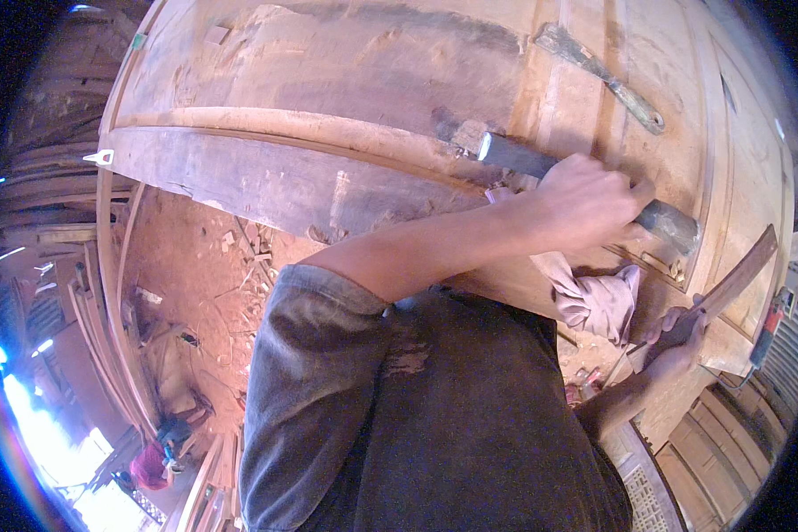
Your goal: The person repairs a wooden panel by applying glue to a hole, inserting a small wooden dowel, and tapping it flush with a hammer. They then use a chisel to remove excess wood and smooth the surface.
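Observation:
My left hand (585, 204) is closed around the middle of a long dark bar-shaped tool (519, 156), whose exact kind I cannot make out. The tool lies across a panelled wooden door (328, 66), one end on the flat panel and the other near a raised moulding. At the right edge of the door, my right hand (678, 341) is wrapped round a thin strip of wood (740, 270), which slants up and away. Between the hands sits a crumpled pale cloth (598, 297). Beyond my left hand rests a scraper (603, 80) with a worn, stained handle.
Wood scraps and shavings litter the reddish floor (186, 257) at the left. Long boards (44, 199) are stacked along the far left. A red-and-dark tool (776, 324) lies by the door's right edge. Wooden panels (714, 452) stand at the lower right.

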### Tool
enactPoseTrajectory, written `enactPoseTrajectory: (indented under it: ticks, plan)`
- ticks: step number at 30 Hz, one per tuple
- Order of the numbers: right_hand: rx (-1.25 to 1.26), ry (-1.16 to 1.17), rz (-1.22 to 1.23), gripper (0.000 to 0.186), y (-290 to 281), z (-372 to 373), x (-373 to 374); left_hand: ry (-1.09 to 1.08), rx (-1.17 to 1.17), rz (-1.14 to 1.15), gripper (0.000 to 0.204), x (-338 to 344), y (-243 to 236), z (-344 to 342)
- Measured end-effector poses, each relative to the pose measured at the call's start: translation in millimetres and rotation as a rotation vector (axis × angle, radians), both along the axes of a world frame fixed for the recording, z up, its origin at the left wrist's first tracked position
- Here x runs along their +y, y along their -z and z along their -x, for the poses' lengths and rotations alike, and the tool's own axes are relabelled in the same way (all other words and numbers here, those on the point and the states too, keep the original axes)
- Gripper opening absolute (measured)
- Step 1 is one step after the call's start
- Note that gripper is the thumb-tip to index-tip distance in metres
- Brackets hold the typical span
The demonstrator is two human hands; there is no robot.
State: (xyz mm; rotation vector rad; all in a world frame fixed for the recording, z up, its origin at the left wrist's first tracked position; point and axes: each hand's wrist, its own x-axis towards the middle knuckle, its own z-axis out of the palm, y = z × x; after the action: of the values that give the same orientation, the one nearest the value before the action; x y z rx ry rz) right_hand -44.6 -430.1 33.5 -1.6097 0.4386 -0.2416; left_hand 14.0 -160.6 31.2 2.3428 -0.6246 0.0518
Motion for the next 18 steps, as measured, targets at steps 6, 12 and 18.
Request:
enactPoseTrajectory:
  ticks: [6, 12, 18]
  plan:
    - [0.127, -0.073, -0.014, 0.045, -5.5, 16.3, 21.5, 0.047, 0.011, 0.004, 0.044, -6.6, 3.8, 3.1]
    - [-0.019, -0.001, -0.103, 0.045, -11.8, 8.8, -11.4, 0.031, 0.015, 0.014, 0.047, -7.6, 6.2, -0.1]
    - [0.114, -0.102, 0.029, 0.041, 2.8, 24.8, 3.3, 0.014, 0.009, -0.005, 0.047, -8.0, 8.3, -1.1]
